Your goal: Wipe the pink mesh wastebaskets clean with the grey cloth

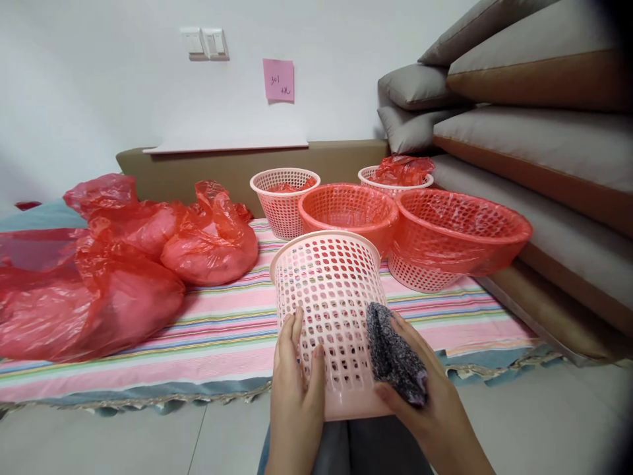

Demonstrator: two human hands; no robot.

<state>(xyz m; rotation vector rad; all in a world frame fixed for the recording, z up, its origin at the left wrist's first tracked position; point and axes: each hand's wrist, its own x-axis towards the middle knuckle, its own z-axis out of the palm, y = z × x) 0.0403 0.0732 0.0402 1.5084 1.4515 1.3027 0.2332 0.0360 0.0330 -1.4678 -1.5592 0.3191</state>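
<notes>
A pale pink plastic basket (336, 310) with a perforated wall is held upright over my lap, its wide rim towards the bed. My left hand (297, 376) grips its left side, thumb on the near wall and fingers round the edge. At the lower right, my right hand (420, 382) is closed on a dark grey speckled cloth (393, 349), which it presses against the basket's wall. Through the holes the striped cover shows.
Red plastic bags (89, 297) bulge on the striped bedspread (222, 330) at left. Behind the held basket stand baskets lined with red bags (459, 224) and another pink basket (281, 204). Grey-brown cushions (539, 145) are stacked at right. A pink note (278, 80) is on the wall.
</notes>
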